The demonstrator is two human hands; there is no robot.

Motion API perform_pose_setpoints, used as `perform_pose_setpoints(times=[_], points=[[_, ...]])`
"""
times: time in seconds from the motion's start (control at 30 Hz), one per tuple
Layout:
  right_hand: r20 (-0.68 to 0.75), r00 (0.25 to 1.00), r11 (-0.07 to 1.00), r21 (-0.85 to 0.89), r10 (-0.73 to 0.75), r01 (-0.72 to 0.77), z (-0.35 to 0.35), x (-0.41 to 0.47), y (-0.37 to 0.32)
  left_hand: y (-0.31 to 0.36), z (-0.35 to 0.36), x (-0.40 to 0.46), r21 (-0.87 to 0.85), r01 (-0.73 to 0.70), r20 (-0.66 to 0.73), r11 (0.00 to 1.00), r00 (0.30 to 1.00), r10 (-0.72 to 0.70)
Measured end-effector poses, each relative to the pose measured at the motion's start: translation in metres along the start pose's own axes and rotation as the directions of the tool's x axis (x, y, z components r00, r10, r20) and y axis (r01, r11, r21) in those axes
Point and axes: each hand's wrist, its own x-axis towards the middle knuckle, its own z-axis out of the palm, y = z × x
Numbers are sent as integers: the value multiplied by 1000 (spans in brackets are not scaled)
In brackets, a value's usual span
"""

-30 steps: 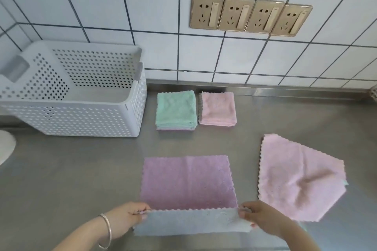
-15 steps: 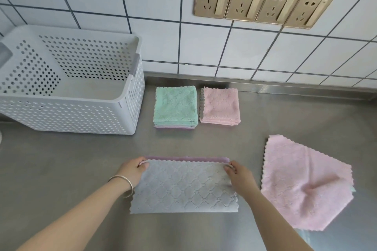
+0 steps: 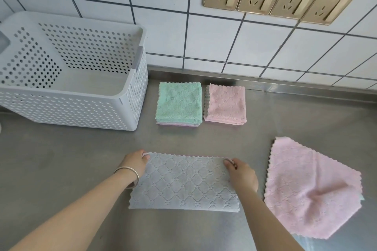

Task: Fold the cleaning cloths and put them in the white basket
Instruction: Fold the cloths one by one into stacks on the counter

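Steel counter cut off by frame at bottom and sides. White basket stood at far left, left end cropped. Loose pink cloth laid at right; greenish edge beneath barely made out. Grey cloth folded in half, laid at centre. Green-topped stack and pink stack set beside basket. Far corners pinched: left hand, right hand; fingertips partly hidden.
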Motion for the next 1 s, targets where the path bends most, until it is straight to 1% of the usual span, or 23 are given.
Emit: perform_pose_setpoints(times=[0.13,0.23,0.27,0.3,0.33,0.37,0.4,0.43,0.47,0.5,0.53,0.57,0.63,0.7,0.77,0.83,0.87,0.93,1.0], points=[[-30,999,998,-61,26,-28,1,0,-5,4,3,-3,78,3,-52,997,999,1],[-38,999,997,-73,34,-37,3,-2,-8,8,1,-10,156,62,-142,986,989,-40],[-55,998,998,-47,33,-36,3,-4,-7,10,0,-14,137,90,-194,986,979,-62],[-85,996,999,-3,34,-34,2,-8,-4,11,0,-18,76,94,-277,993,958,-70],[-124,992,998,54,39,-33,0,-14,0,11,3,-23,13,58,-376,998,925,-48],[-164,985,993,117,53,-33,-1,-20,5,11,7,-27,12,-13,-458,1000,889,17],[-193,979,982,184,73,-37,-2,-26,10,12,15,-32,68,-96,-498,993,859,117],[-201,975,970,237,95,-45,-2,-33,15,16,23,-38,142,-194,-491,971,838,239],[-187,976,962,265,113,-61,-1,-39,20,20,32,-43,225,-296,-421,928,830,366],[-154,980,960,267,128,-83,2,-46,23,26,41,-49,313,-385,-323,868,817,479],[-111,985,960,261,136,-103,6,-53,26,32,49,-54,384,-449,-212,807,807,551],[-67,987,959,254,144,-123,11,-59,28,36,56,-57,427,-492,-112,759,804,584],[3,985,954,250,172,-167,16,-70,29,38,70,-57,482,-526,10,701,803,596],[53,974,950,218,218,-225,18,-76,28,38,76,-56,486,-516,97,705,834,543],[83,961,950,154,263,-273,13,-79,27,40,81,-55,489,-523,133,698,836,533],[128,956,958,86,263,-275,9,-79,25,41,77,-53,507,-502,141,701,850,507],[140,957,960,81,255,-268,9,-78,25,44,77,-53,512,-503,162,696,852,497],[94,968,961,130,234,-245,10,-81,23,50,71,-58,475,-485,204,735,873,444],[-33,979,956,221,203,-191,11,-87,15,62,60,-69,358,-480,177,801,877,447]])
